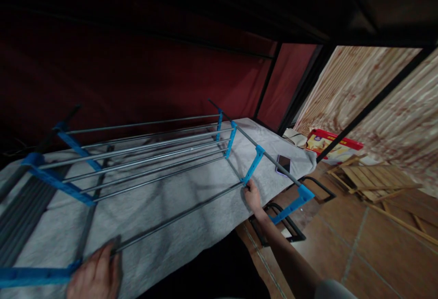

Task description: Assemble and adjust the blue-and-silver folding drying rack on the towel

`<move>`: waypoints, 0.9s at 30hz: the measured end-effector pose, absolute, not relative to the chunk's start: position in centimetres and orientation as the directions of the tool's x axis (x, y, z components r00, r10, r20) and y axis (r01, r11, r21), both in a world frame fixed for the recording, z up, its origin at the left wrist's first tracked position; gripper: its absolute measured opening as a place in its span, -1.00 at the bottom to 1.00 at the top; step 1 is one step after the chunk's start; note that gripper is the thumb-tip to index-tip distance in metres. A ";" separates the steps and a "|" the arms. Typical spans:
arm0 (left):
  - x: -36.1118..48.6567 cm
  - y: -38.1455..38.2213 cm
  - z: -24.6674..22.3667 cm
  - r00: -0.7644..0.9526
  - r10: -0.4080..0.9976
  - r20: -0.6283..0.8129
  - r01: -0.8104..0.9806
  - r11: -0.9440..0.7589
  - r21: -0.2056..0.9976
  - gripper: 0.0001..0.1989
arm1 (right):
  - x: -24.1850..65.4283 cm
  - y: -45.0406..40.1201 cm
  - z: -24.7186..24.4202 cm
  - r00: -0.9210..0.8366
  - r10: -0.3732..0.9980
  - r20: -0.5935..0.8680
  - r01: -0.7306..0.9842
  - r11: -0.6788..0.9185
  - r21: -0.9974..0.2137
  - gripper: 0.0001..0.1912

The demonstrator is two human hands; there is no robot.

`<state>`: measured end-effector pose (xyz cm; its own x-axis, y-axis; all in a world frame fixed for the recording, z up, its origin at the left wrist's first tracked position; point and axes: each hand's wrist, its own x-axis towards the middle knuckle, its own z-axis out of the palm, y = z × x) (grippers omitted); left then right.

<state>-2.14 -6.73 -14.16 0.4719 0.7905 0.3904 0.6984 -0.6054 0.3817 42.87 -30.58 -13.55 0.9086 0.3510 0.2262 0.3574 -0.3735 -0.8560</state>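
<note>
A rack of grey metal tubes and blue plastic brackets lies across the cloth-covered surface. My left hand (97, 271), at the lower left, has its fingers wrapped round the near end of a long grey tube (181, 214), beside a blue bracket (34, 276). At the tube's other end, my right hand (252, 197) is closed round it, just under another blue bracket (253, 167). Several parallel tubes (147, 160) span the rack behind, between blue brackets on both sides. A further blue bracket (290, 208) sticks out past the edge near my right forearm.
Several loose grey tubes (29, 208) lie together at the left. A phone (284, 164) rests on the grey cloth (212, 221). Black metal legs show beyond the edge. A red-and-yellow box (331, 146) and folded wooden slats (376, 180) are on the tiled floor. Dark frame bars stand around.
</note>
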 end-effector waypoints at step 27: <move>-0.7 -5.5 -13.1 0.690 0.579 0.434 0.602 -0.792 0.100 -0.50 | 42.4 -29.8 -14.4 0.953 0.257 0.160 0.284 -0.571 -0.770 -0.49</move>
<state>-0.69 -5.47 -13.13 0.6901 0.5793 0.4337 0.6022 -0.7921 0.0996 42.37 -29.78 -14.35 0.9529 0.2572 0.1604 0.2838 -0.5711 -0.7703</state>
